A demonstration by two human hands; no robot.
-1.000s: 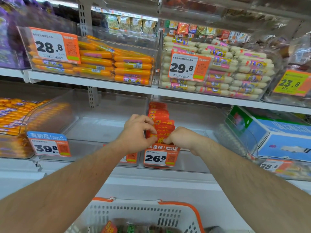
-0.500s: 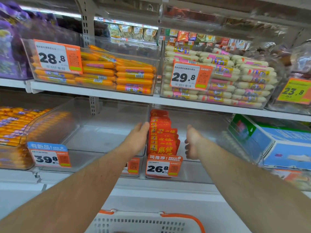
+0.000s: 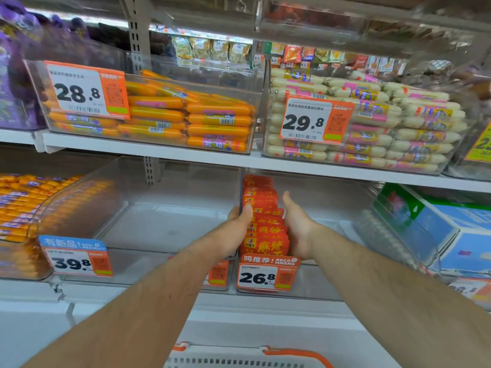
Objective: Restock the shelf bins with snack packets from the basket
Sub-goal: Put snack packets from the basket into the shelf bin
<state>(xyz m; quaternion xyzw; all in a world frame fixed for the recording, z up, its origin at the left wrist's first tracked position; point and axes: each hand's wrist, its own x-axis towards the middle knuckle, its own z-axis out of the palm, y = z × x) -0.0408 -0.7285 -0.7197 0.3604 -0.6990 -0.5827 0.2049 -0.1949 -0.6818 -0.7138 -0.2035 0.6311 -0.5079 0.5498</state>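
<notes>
1. Risk: row of red snack packets (image 3: 265, 229) stands on edge in clear bin (image 3: 332, 277), lower shelf; could topple toward 3 o'clock, bare bin space there, if squeeze uneven.
2. Left hand (image 3: 236, 229) at 9 o'clock of row, fingers straight, pressing the side.
3. Right hand (image 3: 297, 232) at 3 o'clock, spread flat vs. row.
4. Basket (image 3: 239, 359) at 6 o'clock, contents not seen.

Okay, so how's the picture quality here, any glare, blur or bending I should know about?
Head view: the shelf edge bows from wide-angle distortion; glare streaks the clear bin walls and upper shelves; the left orange sausages and far right are smeared; the red packets and 26.8 price tag between both hands read sharply.
</notes>
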